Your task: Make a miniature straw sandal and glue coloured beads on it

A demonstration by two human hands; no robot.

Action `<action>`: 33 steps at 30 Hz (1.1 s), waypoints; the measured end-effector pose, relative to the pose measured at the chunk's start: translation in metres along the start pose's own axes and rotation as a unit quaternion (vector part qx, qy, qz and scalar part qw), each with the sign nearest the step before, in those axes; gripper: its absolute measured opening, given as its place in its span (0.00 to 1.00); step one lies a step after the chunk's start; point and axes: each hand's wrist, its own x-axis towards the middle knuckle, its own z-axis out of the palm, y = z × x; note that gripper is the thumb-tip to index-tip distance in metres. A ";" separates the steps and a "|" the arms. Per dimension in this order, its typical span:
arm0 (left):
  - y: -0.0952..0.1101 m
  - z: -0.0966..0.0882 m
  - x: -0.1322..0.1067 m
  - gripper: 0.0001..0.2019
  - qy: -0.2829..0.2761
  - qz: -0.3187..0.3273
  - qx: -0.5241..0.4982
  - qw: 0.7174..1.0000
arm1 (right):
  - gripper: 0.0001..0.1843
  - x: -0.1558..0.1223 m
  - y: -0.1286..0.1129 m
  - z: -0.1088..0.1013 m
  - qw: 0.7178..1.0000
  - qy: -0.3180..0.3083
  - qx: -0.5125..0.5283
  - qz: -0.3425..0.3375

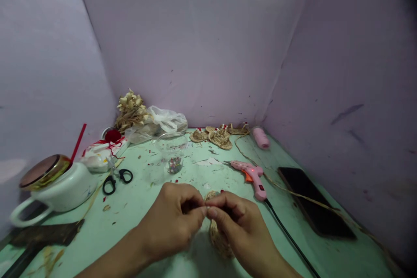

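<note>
My left hand (180, 213) and my right hand (239, 221) meet fingertip to fingertip in the middle of the head view. Both pinch at one spot; whatever lies between the fingertips is too small to make out. Below and behind the right fingers is a coiled straw piece (217, 239), partly covered by that hand. A small red bit shows just above the right index finger. Beyond the right hand lies a pink glue gun (249, 171) with an orange trigger and a lit red light. A clear plastic cup (172, 152) with small beads in it stands beyond the left hand.
Left are black-handled scissors (116, 178), a white enamel mug (70, 186) and a hammer-like tool (45, 235). Several straw slippers (219, 137) and a pink thread spool (261, 138) lie at the back. A phone (312, 202) is at right, crossed by a straw braid.
</note>
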 end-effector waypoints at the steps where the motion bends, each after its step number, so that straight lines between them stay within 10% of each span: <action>1: 0.001 0.000 0.001 0.08 -0.014 -0.048 -0.042 0.998 | 0.06 -0.001 0.001 -0.001 0.999 0.001 -0.030 -0.039; 7: 0.004 0.011 0.004 0.06 0.010 -0.168 -0.223 0.960 | 0.07 -0.003 0.005 -0.002 0.987 0.018 -0.081 -0.141; 16: 0.000 0.030 0.004 0.08 0.001 -0.236 -0.499 0.834 | 0.14 -0.005 0.016 0.012 0.984 0.055 0.148 0.078; 19: -0.003 0.024 0.006 0.05 0.030 -0.188 -0.377 0.906 | 0.15 0.001 0.014 0.009 0.986 0.033 0.110 0.118; 23: -0.004 0.017 0.003 0.06 0.090 -0.013 -0.057 0.994 | 0.13 0.002 0.007 0.001 0.995 -0.034 -0.091 0.008; 33: 0.002 0.006 -0.014 0.07 -0.002 0.230 0.223 0.947 | 0.08 -0.004 0.009 -0.008 0.905 -0.081 -0.317 -0.271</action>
